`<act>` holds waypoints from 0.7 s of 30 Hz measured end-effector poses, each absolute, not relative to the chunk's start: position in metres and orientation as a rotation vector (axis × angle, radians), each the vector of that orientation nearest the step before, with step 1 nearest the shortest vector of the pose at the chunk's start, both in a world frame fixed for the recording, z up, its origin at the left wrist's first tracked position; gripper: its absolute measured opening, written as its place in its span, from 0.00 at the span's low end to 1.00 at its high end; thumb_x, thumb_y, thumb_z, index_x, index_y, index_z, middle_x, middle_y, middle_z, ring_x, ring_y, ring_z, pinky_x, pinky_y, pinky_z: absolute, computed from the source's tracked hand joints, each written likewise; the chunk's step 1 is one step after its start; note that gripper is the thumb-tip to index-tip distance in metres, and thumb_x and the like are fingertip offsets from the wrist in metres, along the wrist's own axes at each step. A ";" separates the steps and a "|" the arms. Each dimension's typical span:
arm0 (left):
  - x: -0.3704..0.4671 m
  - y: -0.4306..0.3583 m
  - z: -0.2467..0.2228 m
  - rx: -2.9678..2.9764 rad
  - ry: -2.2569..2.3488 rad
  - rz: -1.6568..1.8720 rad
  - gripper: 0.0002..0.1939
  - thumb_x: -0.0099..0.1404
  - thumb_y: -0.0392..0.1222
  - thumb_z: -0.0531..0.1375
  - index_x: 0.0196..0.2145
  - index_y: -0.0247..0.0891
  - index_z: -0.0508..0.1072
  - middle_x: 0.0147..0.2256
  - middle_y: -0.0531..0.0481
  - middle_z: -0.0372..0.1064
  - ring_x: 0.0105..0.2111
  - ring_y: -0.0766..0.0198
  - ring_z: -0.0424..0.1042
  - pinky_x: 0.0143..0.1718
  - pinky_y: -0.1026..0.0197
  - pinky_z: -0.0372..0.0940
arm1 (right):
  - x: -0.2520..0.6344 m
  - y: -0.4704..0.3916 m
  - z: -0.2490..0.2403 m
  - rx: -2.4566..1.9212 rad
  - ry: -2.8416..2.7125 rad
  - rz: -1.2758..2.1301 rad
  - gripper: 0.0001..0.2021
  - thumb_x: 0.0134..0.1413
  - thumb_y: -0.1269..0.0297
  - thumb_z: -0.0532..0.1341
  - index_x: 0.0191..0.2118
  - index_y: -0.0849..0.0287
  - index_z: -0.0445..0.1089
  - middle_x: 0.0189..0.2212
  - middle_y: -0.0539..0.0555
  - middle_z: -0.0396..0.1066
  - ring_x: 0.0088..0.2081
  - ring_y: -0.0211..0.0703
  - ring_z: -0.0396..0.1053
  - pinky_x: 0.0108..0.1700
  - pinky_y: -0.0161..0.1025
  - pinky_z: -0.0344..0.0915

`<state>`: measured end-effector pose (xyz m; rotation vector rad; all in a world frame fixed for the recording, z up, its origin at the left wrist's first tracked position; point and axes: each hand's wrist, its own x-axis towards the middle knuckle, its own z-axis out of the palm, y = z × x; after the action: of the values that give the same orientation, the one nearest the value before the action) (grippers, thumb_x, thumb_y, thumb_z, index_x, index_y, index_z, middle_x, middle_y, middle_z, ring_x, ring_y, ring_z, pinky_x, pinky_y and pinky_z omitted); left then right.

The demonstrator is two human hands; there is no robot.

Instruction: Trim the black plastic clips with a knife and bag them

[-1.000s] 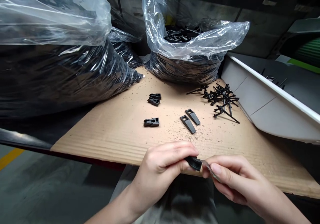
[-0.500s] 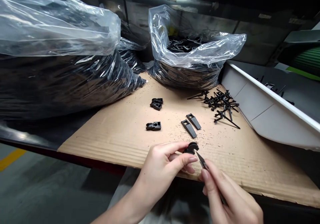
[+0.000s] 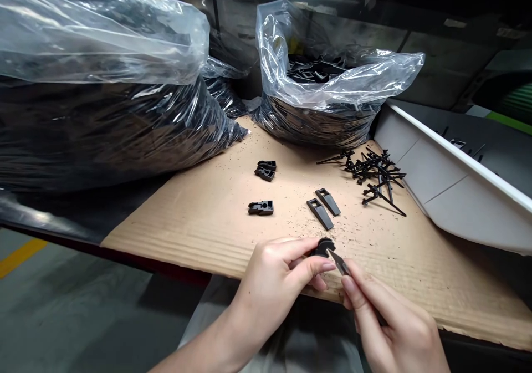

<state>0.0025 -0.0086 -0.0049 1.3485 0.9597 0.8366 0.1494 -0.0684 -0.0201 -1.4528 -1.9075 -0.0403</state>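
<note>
Between thumb and fingers, my left hand point(image 3: 276, 276) pinches a small black plastic part point(image 3: 323, 246) with a rounded edge, just above the cardboard's front edge. My right hand point(image 3: 388, 312) is closed around a knife point(image 3: 339, 262), its handle mostly hidden in the fingers. The blade's tip meets the black part, or lies right beside it. Beyond my hands lie two flat, tapered black pieces point(image 3: 320, 214) with square openings. A black clip-like part point(image 3: 261, 208) rests to their left, and two similar parts point(image 3: 265, 170) lie farther back, touching each other.
Cardboard point(image 3: 199, 212) covers the worktop, with black shavings scattered on it. A heap of black sprues point(image 3: 376, 173) lies at right, beside a grey bin point(image 3: 440, 179). Plastic bags of black parts stand behind: a large one point(image 3: 103, 123) at left, an open one point(image 3: 316, 121) at centre.
The knife's blade has turned and come closer against the black part. My hands keep their grips; the whole view has shifted slightly.
</note>
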 end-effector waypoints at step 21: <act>0.004 -0.007 -0.006 1.487 0.891 0.737 0.08 0.56 0.38 0.59 0.34 0.35 0.75 0.25 0.51 0.72 0.23 0.64 0.71 0.29 0.65 0.67 | 0.144 -0.040 0.010 -1.746 -1.245 0.394 0.12 0.49 0.55 0.55 0.35 0.58 0.67 0.23 0.50 0.69 0.25 0.38 0.68 0.24 0.31 0.62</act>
<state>0.0040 -0.0069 -0.0065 1.4875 0.8908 0.7366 0.1439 -0.0400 0.0102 -1.7462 -1.2453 0.3938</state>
